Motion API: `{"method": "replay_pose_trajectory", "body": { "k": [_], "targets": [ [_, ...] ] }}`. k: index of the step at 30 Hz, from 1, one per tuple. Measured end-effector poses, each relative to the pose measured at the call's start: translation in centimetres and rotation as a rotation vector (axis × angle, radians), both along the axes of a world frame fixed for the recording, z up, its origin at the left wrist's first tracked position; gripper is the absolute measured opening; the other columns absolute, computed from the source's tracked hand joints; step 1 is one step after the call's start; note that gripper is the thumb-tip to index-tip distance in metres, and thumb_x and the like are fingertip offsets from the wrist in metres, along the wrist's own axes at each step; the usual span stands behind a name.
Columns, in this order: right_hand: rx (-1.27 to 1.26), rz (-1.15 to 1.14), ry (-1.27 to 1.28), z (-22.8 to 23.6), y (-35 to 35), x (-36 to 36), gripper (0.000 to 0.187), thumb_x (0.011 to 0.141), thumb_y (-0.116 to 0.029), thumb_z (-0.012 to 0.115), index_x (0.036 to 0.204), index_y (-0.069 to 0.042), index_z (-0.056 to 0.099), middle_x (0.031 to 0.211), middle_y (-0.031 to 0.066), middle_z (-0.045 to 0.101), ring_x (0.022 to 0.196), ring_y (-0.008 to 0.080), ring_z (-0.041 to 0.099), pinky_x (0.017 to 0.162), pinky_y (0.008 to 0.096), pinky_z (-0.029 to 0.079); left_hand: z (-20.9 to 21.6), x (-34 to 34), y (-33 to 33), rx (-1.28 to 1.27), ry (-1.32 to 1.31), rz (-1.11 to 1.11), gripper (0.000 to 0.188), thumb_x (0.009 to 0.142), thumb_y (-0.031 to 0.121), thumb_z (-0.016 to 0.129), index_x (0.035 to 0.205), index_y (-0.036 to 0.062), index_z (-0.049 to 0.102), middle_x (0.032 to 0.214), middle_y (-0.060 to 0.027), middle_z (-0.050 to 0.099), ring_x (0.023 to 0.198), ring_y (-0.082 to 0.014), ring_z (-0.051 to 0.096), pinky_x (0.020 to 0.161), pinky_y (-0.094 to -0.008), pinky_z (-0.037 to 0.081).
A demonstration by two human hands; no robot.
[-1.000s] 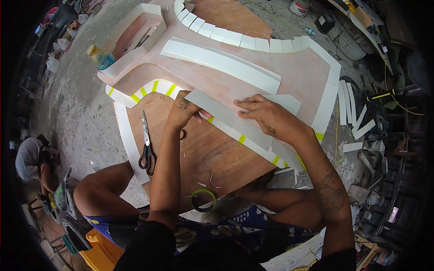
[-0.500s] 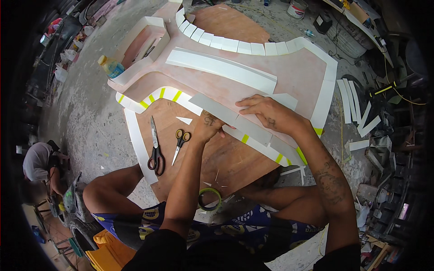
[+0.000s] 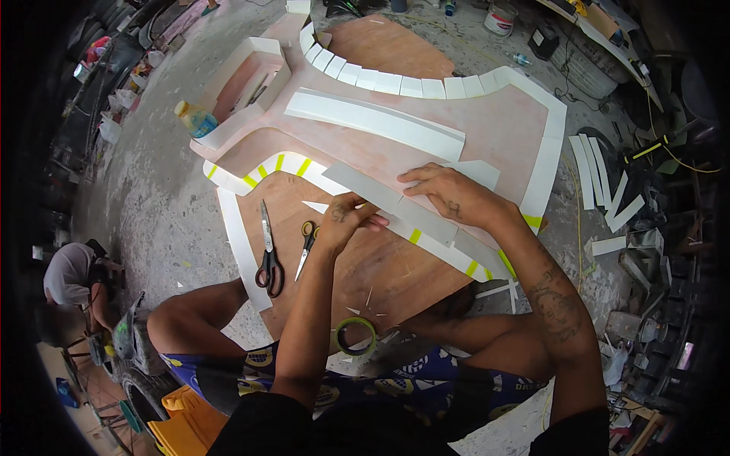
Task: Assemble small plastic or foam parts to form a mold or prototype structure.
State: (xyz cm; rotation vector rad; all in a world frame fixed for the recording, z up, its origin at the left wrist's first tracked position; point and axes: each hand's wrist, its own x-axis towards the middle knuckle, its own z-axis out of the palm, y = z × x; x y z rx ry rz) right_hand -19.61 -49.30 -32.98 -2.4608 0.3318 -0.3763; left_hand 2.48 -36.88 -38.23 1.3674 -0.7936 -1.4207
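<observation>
A long pale grey cardboard strip (image 3: pixel 380 194) lies slantwise across a pinkish flat panel (image 3: pixel 502 125). My right hand (image 3: pixel 455 194) presses on the strip from above with its fingers stretched out. At the strip's near edge, my left hand (image 3: pixel 346 222) is closed with bent fingers, seemingly pinching that edge; the fingertips are partly hidden. White edging (image 3: pixel 304 169) with yellow-green tape bits (image 3: pixel 414 236) runs along the panel's near border. Below my left hand lie small scissors (image 3: pixel 306 247), larger black-handled scissors (image 3: pixel 269 266) and a roll of green tape (image 3: pixel 355 335).
A bent white strip (image 3: pixel 372 121) and a capped bottle (image 3: pixel 195 119) rest on the panel. Brown plywood (image 3: pixel 388 273) lies beneath it. Loose white strips (image 3: pixel 597 171) are on the floor at right. Another person (image 3: pixel 76 277) crouches at far left.
My left hand has drawn slightly back toward me, its fingers now showing more beside the strip's edge. My right hand stays pressed on the strip. The view has shifted slightly.
</observation>
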Motion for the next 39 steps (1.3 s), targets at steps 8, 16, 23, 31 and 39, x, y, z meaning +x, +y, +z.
{"method": "replay_pose_trajectory", "body": {
  "k": [8, 16, 23, 31, 39],
  "targets": [
    [-0.082, -0.012, -0.051, -0.1, 2.1, 0.9, 0.036, 0.086, 0.006, 0.053, 0.119, 0.0, 0.065, 0.132, 0.0188, 0.06, 0.126, 0.0353, 0.054, 0.11, 0.039, 0.041, 2.1, 2.0, 4.5, -0.021, -0.099, 0.113, 0.021, 0.097, 0.015, 0.061, 0.105, -0.0036, 0.066, 0.097, -0.0125, 0.071, 0.075, -0.0169, 0.07, 0.067, -0.0272, 0.056],
    [0.303, -0.01, -0.11, 3.9, 10.1, 4.1, 0.02, 0.092, -0.011, 0.064, 0.107, 0.002, 0.069, 0.102, 0.019, 0.07, 0.089, 0.0279, 0.068, 0.081, 0.0352, 0.053, -2.2, 13.9, 16.1, 0.142, -1.437, 0.285, 0.017, 0.084, 0.013, 0.068, 0.087, -0.0037, 0.067, 0.085, -0.0231, 0.07, 0.075, -0.0409, 0.068, 0.071, -0.0408, 0.055],
    [1.423, -0.346, -0.52, -4.8, 16.9, 2.9, 0.053, 0.095, -0.039, 0.067, 0.127, 0.003, 0.059, 0.122, 0.0119, 0.065, 0.109, 0.0262, 0.065, 0.094, 0.0396, 0.055, -1.6, 5.3, 13.8, -0.173, -0.945, 0.149, 0.016, 0.089, 0.012, 0.072, 0.093, -0.0027, 0.067, 0.083, -0.0135, 0.071, 0.069, -0.0186, 0.067, 0.061, -0.0315, 0.053],
    [1.657, -0.879, -0.922, -3.4, 16.5, 0.0, 0.088, 0.091, -0.061, 0.06, 0.135, 0.012, 0.042, 0.127, 0.0262, 0.058, 0.113, 0.033, 0.063, 0.092, 0.0486, 0.055, 4.7, -3.9, 7.6, -0.095, -0.385, 0.013, 0.043, 0.099, 0.039, 0.06, 0.097, -0.0032, 0.068, 0.085, -0.0107, 0.07, 0.072, -0.0158, 0.065, 0.067, -0.0281, 0.052],
    [1.5, -1.025, -1.024, -4.1, 16.4, 0.4, 0.05, 0.092, -0.039, 0.067, 0.119, 0.002, 0.057, 0.112, 0.02, 0.068, 0.102, 0.0333, 0.067, 0.085, 0.0471, 0.058, 3.9, -5.0, 6.5, -0.1, -0.288, -0.002, 0.041, 0.096, 0.039, 0.065, 0.094, -0.0023, 0.068, 0.084, -0.0081, 0.071, 0.069, -0.0121, 0.064, 0.064, -0.0257, 0.051]
  ]
}}
